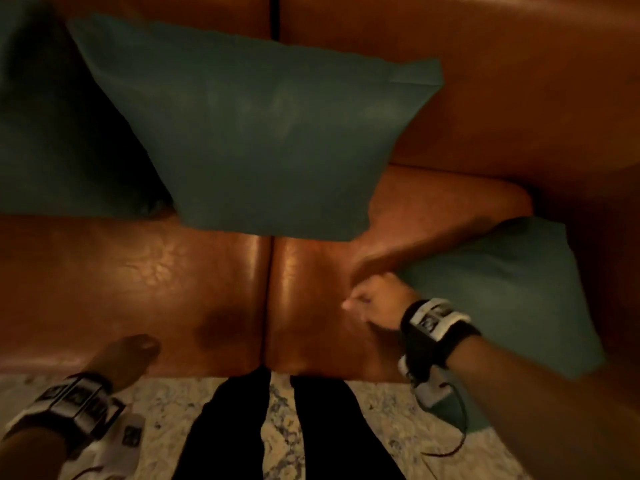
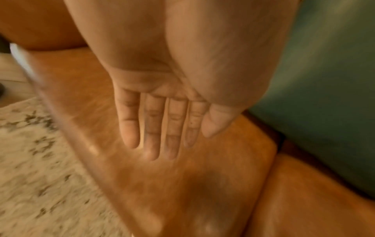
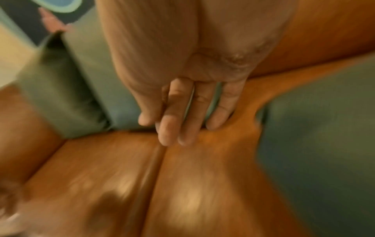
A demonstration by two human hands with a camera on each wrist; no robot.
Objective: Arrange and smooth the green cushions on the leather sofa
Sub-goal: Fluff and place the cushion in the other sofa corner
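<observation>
Head view: one green cushion (image 1: 256,133) leans against the leather sofa (image 1: 485,81) back, seemingly already placed; a second cushion (image 1: 52,126) is cut off at left. A third cushion (image 1: 512,289) lies at the seat's right end beside the right hand (image 1: 377,299), probably next.

Left wrist view: the left hand (image 2: 162,112) hovers flat, grip wide and empty, over the seat.

Right wrist view: fingers (image 3: 168,125) loose, holding nothing; blur hides any contact.

Green cushions (image 1: 249,133), brown leather sofa (image 1: 138,289), cream speckled rug (image 1: 173,410)
</observation>
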